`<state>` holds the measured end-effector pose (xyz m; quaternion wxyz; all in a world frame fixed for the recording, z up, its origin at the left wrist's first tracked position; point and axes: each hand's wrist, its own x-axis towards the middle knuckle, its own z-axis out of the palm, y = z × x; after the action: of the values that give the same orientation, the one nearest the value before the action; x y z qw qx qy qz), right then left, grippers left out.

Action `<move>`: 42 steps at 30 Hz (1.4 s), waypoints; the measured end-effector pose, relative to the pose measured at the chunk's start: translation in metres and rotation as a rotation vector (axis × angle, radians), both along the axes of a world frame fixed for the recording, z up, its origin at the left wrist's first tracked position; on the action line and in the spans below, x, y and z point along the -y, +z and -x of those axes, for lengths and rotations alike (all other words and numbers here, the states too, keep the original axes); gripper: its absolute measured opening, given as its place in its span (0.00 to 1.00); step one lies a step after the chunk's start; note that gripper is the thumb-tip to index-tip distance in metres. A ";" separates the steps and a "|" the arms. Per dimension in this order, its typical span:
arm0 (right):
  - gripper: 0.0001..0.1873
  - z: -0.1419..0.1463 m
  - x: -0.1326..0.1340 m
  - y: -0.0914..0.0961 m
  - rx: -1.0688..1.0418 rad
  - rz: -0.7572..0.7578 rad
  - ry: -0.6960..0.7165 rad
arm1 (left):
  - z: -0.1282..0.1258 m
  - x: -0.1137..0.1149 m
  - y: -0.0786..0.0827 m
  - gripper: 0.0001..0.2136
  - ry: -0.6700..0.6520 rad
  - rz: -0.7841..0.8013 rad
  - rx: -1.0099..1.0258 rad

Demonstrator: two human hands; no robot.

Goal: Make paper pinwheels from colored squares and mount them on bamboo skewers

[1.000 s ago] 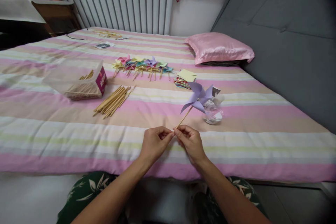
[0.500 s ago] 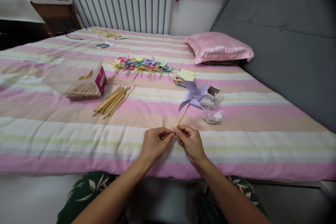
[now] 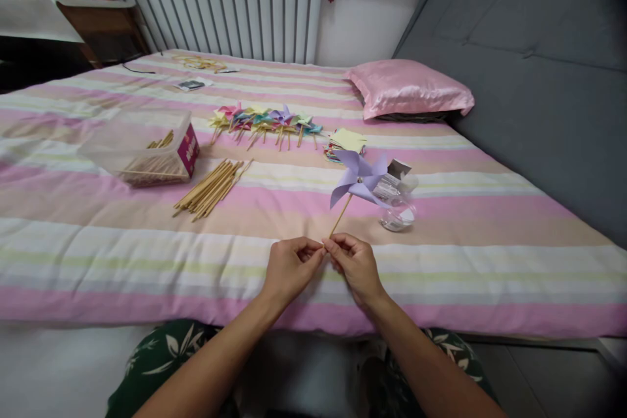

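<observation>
A purple paper pinwheel [image 3: 360, 180] on a thin wooden stick tilts up and to the right above the striped bed. My left hand [image 3: 295, 266] and my right hand [image 3: 353, 264] pinch the lower end of its stick, fingertips meeting. Behind the pinwheel lie a clear plastic cup [image 3: 398, 217] and a crumpled clear wrapper [image 3: 392, 183], both partly covered by its blades. Just beyond is a stack of coloured paper pieces [image 3: 347, 140] with a pale yellow one on top.
Several finished pinwheels [image 3: 267, 119] lie in a row farther back. To the left are a bundle of loose sticks [image 3: 213, 189] and a clear plastic box [image 3: 142, 153] holding more sticks. A pink pillow [image 3: 409, 88] rests against the grey headboard [image 3: 529, 91].
The purple pinwheel's head has turned slightly and shifted a little to the left. Both hands stay in the same place on the stick.
</observation>
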<state>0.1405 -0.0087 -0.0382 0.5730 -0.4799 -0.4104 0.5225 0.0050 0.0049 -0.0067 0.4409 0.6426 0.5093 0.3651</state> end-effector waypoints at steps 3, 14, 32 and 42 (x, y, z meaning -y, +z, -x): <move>0.10 0.000 0.000 0.000 0.007 -0.001 -0.001 | 0.000 0.000 0.000 0.09 0.003 0.001 -0.007; 0.11 0.000 0.001 0.000 0.011 -0.016 0.001 | 0.000 0.001 -0.001 0.09 0.011 -0.013 -0.006; 0.15 0.002 0.000 -0.003 0.108 0.010 0.009 | 0.043 -0.033 0.011 0.10 0.315 -0.036 0.031; 0.13 -0.013 -0.005 0.006 0.524 -0.160 -0.147 | 0.089 -0.084 0.032 0.09 0.566 -0.168 -0.107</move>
<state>0.1537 -0.0040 -0.0325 0.5197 -0.5802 -0.5487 0.3036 -0.0837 0.0884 0.0250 0.2394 0.5277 0.6586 0.4800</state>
